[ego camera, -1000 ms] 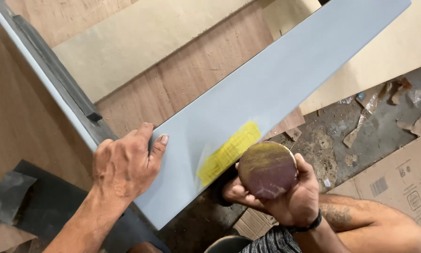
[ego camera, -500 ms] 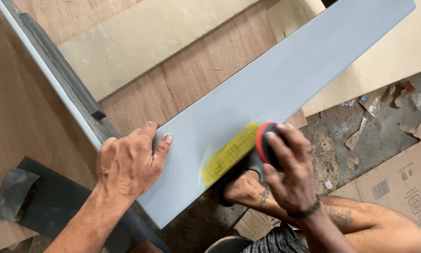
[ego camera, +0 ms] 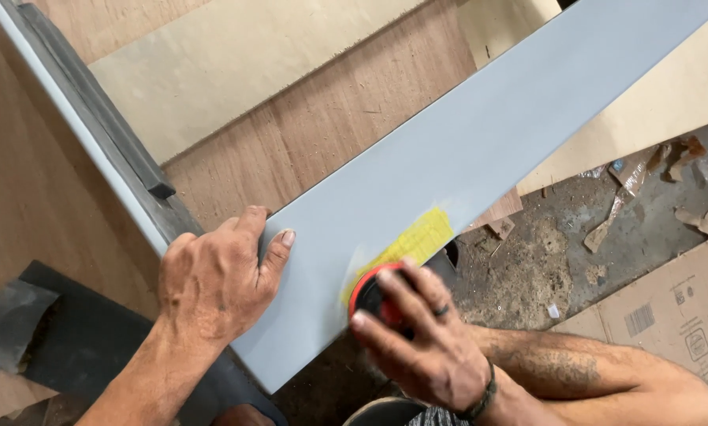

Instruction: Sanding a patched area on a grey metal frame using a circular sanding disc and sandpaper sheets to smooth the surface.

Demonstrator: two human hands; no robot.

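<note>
The left hand [ego camera: 212,288] presses flat, bracing the grey panel [ego camera: 464,166]; the right hand [ego camera: 417,339] grips a red-rimmed disc [ego camera: 374,293], probably a sanding pad, over the yellow patch [ego camera: 405,246].

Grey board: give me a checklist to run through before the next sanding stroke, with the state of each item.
1. Left hand steadying the grey board: ok, palm on its near edge, thumb on the face.
2. Right hand gripping the red sanding pad: ok, fingers spread over it.
3. Pad flat on the board: cannot tell, the hand covers it.
4. Pad on the yellow patch: ok, at its lower end.
5. Board supported underneath: cannot tell at the near end; farther on it lies across plywood sheets.
6. Floor tidy: not ok, scraps and dust lie on it.
</note>
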